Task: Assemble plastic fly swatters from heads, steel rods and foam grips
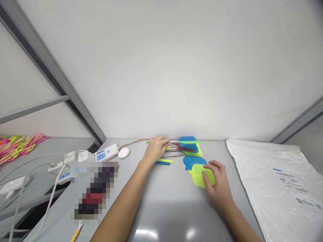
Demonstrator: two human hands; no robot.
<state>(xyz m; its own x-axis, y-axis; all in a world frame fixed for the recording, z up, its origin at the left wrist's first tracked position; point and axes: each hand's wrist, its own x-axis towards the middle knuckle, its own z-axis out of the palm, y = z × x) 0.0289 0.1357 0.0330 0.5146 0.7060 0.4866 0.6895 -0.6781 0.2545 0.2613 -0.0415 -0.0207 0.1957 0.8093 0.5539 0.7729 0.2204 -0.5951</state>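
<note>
My left hand [156, 148] is closed around a green fly swatter seen edge-on, over a stack of fly swatters with metal rods [174, 147]. Their mesh heads point right: a blue head [188, 139] on top, red and yellow-green below. My right hand [218, 181] has its thumb and fingers on a loose yellow-green fly swatter head [198, 174], gripping its right side. Partly under that lies a loose blue fly swatter head [193, 161]. Below my left hand are a thin metal rod [173, 156], a yellow-green handle [166, 161] and a blue handle [163, 163].
A white plastic mailer bag [272, 181] with a label lies at the right. To the left are a power strip [106, 153], a round white device [123, 153], plugs with white cables [57, 181] and a pixelated object [94, 195]. Pink and yellow cords [21, 146] lie far left.
</note>
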